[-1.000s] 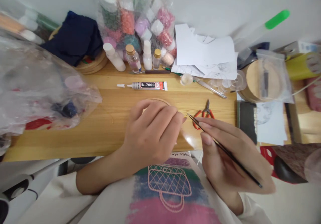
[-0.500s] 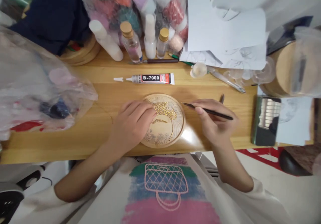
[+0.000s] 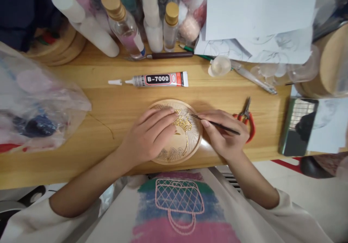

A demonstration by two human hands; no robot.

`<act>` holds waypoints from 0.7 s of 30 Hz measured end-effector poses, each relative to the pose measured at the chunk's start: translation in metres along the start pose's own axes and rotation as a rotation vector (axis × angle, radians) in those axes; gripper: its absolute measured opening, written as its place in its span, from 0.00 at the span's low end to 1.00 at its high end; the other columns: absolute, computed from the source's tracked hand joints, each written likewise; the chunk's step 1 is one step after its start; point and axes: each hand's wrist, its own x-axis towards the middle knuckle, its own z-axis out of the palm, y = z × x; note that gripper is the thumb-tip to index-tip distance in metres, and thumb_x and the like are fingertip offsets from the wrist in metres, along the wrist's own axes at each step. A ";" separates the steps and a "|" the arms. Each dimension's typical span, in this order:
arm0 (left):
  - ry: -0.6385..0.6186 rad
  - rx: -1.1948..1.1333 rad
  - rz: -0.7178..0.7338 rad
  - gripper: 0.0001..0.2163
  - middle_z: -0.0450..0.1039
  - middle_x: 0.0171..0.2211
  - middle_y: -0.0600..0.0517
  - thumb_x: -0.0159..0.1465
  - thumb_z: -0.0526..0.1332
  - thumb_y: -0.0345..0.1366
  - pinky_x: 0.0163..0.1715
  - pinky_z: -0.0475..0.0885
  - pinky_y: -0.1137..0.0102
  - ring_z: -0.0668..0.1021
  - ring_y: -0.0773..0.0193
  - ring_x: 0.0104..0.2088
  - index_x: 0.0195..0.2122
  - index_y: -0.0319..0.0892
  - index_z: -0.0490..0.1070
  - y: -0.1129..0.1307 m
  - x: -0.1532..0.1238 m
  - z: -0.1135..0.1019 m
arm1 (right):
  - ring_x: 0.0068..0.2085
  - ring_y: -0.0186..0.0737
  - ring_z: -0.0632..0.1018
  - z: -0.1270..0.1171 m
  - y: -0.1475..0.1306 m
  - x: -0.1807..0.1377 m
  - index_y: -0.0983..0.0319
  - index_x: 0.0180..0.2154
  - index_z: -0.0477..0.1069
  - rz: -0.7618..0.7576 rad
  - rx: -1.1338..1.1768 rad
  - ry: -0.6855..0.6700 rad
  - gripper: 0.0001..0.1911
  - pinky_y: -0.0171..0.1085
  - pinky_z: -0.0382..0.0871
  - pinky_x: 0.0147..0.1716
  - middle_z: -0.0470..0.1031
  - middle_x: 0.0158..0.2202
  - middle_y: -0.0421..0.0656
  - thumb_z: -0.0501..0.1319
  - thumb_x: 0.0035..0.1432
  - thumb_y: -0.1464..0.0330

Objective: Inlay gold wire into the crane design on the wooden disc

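A round wooden plaque (image 3: 178, 159) lies on the table, with a line drawing and gold wire (image 3: 182, 121) laid along part of it. My left hand (image 3: 150, 132) rests flat over its left side, fingers stretched out and covering some of the design. In my right hand (image 3: 224, 136) is a slim pair of black tweezers (image 3: 223, 127), pinched between thumb and fingers. Their tip is over the plaque's right part, close to the gold wire; whether it touches I cannot tell. Red-handled pliers (image 3: 251, 127) lie just beyond my right hand, partly hidden by it.
A B-7000 glue tube (image 3: 160, 79) lies behind the plaque, its white cap (image 3: 115, 82) beside the nozzle. Bottles (image 3: 127, 36) and paper sheets (image 3: 258, 14) are at the back. A plastic bag (image 3: 49, 101) lies left, near a loose wire (image 3: 104, 125); a phone (image 3: 299, 127) is right.
My right hand has moved left, bringing the tweezers' tip over the plaque. The view has come closer, and more of the pliers shows. My left hand stays on the plaque, its fingers straighter.
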 end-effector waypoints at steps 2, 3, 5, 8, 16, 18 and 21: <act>-0.007 -0.008 0.009 0.03 0.79 0.49 0.45 0.70 0.58 0.27 0.53 0.74 0.60 0.79 0.56 0.53 0.40 0.38 0.70 0.001 0.000 0.000 | 0.37 0.40 0.84 0.001 0.000 -0.001 0.57 0.41 0.80 -0.003 -0.006 0.003 0.12 0.39 0.80 0.38 0.84 0.35 0.41 0.66 0.57 0.77; -0.012 -0.015 0.016 0.03 0.79 0.49 0.45 0.70 0.58 0.27 0.54 0.74 0.60 0.79 0.56 0.53 0.40 0.38 0.70 0.001 -0.001 0.000 | 0.37 0.39 0.84 0.001 -0.001 -0.001 0.57 0.40 0.80 -0.001 -0.007 0.002 0.12 0.38 0.80 0.38 0.84 0.35 0.41 0.66 0.56 0.77; -0.018 -0.029 0.031 0.04 0.79 0.49 0.45 0.70 0.57 0.27 0.54 0.74 0.59 0.79 0.56 0.54 0.40 0.38 0.71 0.001 -0.001 0.001 | 0.37 0.39 0.84 0.003 -0.002 0.000 0.58 0.40 0.80 -0.004 -0.006 -0.004 0.11 0.37 0.80 0.39 0.84 0.35 0.42 0.66 0.56 0.77; -0.015 -0.021 0.061 0.04 0.80 0.48 0.46 0.70 0.57 0.28 0.53 0.75 0.58 0.79 0.56 0.53 0.41 0.38 0.72 0.001 -0.001 0.001 | 0.37 0.39 0.84 0.004 -0.004 0.000 0.59 0.40 0.79 -0.022 -0.020 -0.030 0.10 0.37 0.80 0.38 0.84 0.36 0.43 0.66 0.57 0.77; -0.021 0.012 0.084 0.04 0.81 0.47 0.47 0.70 0.58 0.28 0.49 0.76 0.59 0.81 0.56 0.50 0.40 0.39 0.72 0.002 0.001 0.000 | 0.37 0.40 0.84 0.004 -0.001 -0.003 0.58 0.39 0.79 -0.030 -0.064 0.030 0.10 0.39 0.80 0.38 0.84 0.35 0.42 0.67 0.56 0.77; -0.024 0.004 0.076 0.04 0.81 0.47 0.47 0.70 0.57 0.28 0.49 0.76 0.59 0.81 0.56 0.50 0.40 0.39 0.72 0.002 0.001 0.001 | 0.36 0.40 0.84 0.004 -0.001 -0.002 0.58 0.39 0.79 -0.030 -0.062 0.045 0.10 0.39 0.80 0.37 0.84 0.34 0.42 0.67 0.56 0.77; -0.027 0.006 0.070 0.05 0.81 0.47 0.48 0.71 0.57 0.28 0.49 0.75 0.60 0.81 0.57 0.50 0.40 0.40 0.71 0.002 0.001 0.001 | 0.35 0.40 0.84 0.005 -0.002 -0.001 0.59 0.38 0.79 -0.033 -0.055 0.036 0.09 0.39 0.80 0.37 0.84 0.34 0.42 0.67 0.56 0.76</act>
